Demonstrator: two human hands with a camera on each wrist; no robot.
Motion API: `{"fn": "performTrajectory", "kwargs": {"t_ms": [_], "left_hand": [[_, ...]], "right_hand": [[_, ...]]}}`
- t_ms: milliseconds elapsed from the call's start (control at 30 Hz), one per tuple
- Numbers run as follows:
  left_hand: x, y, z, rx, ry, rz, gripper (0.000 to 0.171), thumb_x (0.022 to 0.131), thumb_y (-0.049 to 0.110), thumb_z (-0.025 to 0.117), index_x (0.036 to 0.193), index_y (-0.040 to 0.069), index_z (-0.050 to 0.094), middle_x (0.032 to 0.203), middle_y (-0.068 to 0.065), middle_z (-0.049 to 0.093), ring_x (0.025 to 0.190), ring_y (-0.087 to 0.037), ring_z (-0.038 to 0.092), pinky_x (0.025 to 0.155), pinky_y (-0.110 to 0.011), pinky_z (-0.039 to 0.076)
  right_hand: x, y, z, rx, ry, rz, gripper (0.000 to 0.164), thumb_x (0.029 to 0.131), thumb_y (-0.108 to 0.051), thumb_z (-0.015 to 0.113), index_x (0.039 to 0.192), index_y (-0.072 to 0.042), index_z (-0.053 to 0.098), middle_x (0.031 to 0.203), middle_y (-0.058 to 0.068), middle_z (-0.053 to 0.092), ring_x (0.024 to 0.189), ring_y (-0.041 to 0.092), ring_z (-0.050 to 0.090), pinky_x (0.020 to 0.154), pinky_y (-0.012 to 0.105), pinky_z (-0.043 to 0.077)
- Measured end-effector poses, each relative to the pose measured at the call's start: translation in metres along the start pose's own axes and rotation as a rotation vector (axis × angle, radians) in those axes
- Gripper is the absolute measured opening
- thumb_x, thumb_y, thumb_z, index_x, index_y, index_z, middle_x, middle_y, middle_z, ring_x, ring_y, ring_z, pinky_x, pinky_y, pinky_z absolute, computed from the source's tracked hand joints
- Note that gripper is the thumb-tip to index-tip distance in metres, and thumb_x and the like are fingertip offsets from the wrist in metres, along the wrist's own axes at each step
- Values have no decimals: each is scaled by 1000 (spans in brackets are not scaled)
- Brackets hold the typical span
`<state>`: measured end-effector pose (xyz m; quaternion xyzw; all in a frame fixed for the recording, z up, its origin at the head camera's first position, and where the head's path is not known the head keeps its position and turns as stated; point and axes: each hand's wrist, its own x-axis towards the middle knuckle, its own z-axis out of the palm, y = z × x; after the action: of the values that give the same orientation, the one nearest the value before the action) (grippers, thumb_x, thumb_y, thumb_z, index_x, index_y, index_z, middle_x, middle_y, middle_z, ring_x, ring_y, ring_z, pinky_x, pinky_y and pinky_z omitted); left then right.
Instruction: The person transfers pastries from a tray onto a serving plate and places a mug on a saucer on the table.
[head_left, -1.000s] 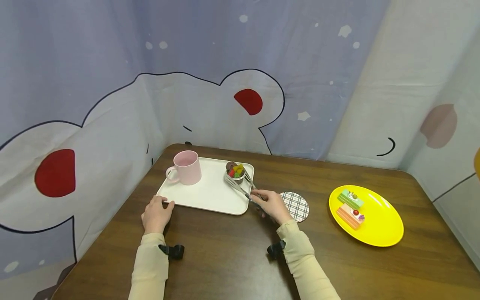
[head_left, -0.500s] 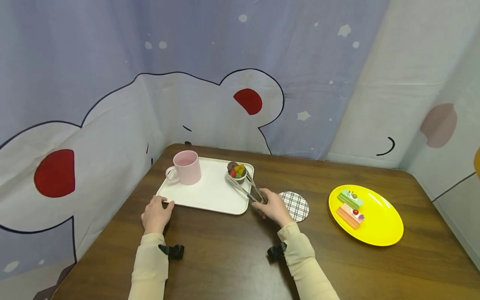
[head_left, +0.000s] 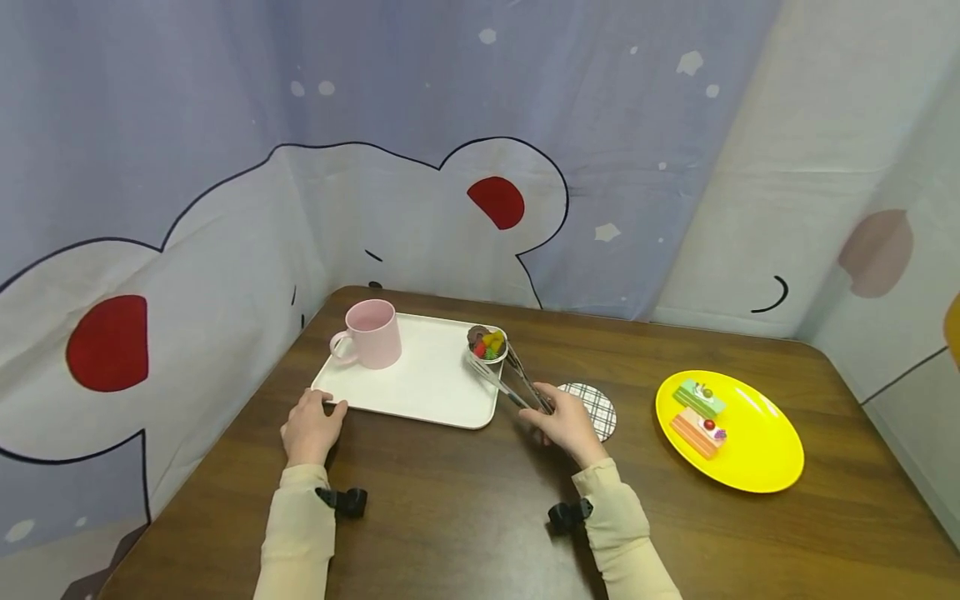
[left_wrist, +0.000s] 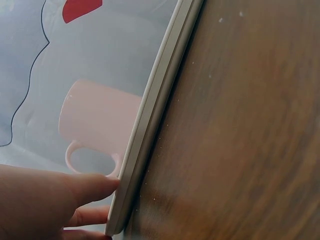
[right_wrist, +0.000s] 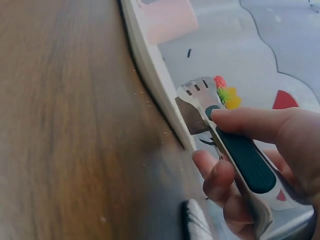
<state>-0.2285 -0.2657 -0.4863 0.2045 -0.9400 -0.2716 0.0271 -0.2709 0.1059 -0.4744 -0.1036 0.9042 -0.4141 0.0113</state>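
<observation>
My right hand (head_left: pixel 564 421) grips a pair of metal tongs (head_left: pixel 501 385) with dark green grip pads. Between the tongs' ends sits a small cupcake (head_left: pixel 487 343) topped with fruit pieces and a chocolate swirl, over the right end of the white tray (head_left: pixel 420 392). In the right wrist view my thumb presses the pad on the tongs (right_wrist: pixel 247 160), and my fingers curl beneath. My left hand (head_left: pixel 310 427) holds the tray's near left corner; the left wrist view shows the thumb and fingers at the rim of the tray (left_wrist: pixel 145 120).
A pink mug (head_left: pixel 375 335) stands on the tray's left part. Right of the tray, partly behind my right hand, lies a round plaid coaster (head_left: pixel 598 412). Farther right, a yellow plate (head_left: pixel 765 450) bears a green cake slice (head_left: pixel 699 400) and an orange one (head_left: pixel 693 432).
My right hand has moved right and slightly nearer with the tongs, and the cupcake has shifted right toward the tray's end. The left hand stays at the corner.
</observation>
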Motion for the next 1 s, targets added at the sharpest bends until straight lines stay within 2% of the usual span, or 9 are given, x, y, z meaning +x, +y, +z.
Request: {"fn": "performTrajectory", "kwargs": {"t_ms": [200,367,633,733,867,1000], "left_hand": [[0,-1,-1,-2,1,2,46,97,30,49,128,-3,49,151,-30,31,132,-52,37,103,-65,31],[-1,1,-2,-5,1,-3,46,97,30,50,129,-3,49,151,-30,31,132,-52,37,103,-65,31],[-2,2,-2,-7,-7,5,46,97,30,50,128,-3,49,149,-29,34,130,-52,39,101,-65,32],[-1,2,-2,-4,-12,6,46,97,30,49,129,-3,48,150,-30,32,130,-52,38,101,-66,32],[-2,2,-3,-6,-10,7,46,97,30,49,128,-3,48,148,-30,34,130,-52,39,101,-66,32],[-2,2,-3,-8,-8,10,46,97,30,50,128,-4,49,146,-30,37,128,-52,41,100,-65,33]], "right_hand": [[-7,-4,-13,-7,40,-23,57,82,-24,75,133,-5,56,57,3,63,32,6,48,50,26,45],[-15,-5,-34,-36,93,-29,57,81,-25,76,132,-8,58,62,4,66,34,4,48,50,26,45],[-38,8,-77,-47,129,22,57,85,-24,74,136,-6,54,78,13,71,38,18,55,45,27,44],[-48,14,-94,-57,147,38,59,86,-25,72,137,-4,52,81,15,69,39,17,54,43,26,43],[-59,22,-113,-105,179,64,60,87,-29,72,137,-4,51,79,12,67,39,12,52,45,27,41],[-71,30,-128,-91,177,130,65,86,-34,72,141,-8,48,63,6,61,40,14,53,43,28,41]]}}
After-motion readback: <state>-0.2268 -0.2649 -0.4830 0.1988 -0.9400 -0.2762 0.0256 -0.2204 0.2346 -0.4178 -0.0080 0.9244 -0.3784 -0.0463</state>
